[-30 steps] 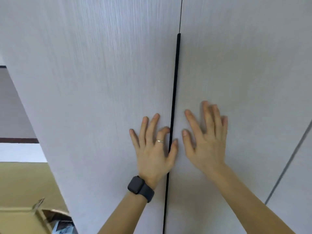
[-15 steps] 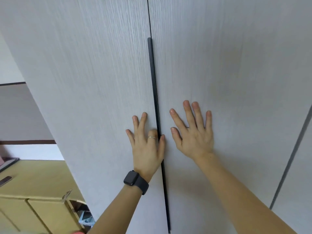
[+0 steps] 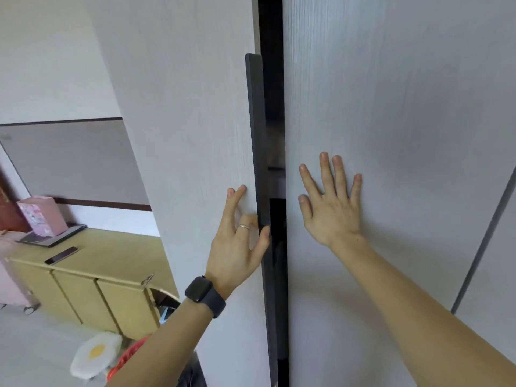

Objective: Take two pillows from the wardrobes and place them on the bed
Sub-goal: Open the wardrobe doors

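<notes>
Item: wardrobe (image 3: pixel 363 51), two pale wood-grain doors. Your left hand (image 3: pixel 240 241) holds the left door (image 3: pixel 190 135) by its dark handle (image 3: pixel 255 121), thumb hooked round the edge, fingers on the face: a narrow grip, placed to swing that door outward. Your right hand (image 3: pixel 331 210) lies flat on the right door (image 3: pixel 405 163), fingers straight, holding nothing, likely bracing it. Between the doors: a slim dark gap (image 3: pixel 272 79). Pillows: not in view, presumably inside. Bed: not in view.

Head view, close, facing wardrobe doors (image 3: pixel 391 135)
</notes>
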Tool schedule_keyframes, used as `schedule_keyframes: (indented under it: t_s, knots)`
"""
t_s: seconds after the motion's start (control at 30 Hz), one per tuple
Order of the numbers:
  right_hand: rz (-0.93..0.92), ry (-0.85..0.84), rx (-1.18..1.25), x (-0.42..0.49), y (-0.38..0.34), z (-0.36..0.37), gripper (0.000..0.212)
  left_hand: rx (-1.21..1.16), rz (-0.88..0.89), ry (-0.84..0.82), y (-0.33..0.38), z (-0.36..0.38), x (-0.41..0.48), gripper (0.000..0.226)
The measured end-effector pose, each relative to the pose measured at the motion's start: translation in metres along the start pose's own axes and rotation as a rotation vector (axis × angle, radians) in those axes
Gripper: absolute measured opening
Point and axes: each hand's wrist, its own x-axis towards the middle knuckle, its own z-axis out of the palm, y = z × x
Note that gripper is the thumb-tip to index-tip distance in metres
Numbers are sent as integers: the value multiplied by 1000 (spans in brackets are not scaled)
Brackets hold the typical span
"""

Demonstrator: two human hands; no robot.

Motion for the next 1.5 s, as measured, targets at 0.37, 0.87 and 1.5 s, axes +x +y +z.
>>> schedule_keyframes:
  t_s: [0.37,0.87,1.5]
  knots:
    - [-73,-514,1359,-166,-125,-57,52,-70,-204,20,1,-112,-77,31]
    - [-267,-258,1367,-198,-283,-50,49,-506,-755,89,-36,-251,-130,19]
    - [-449,-148,1035,-181,-451,-31,75,-548,-957,67,-149,-356,-148,27]
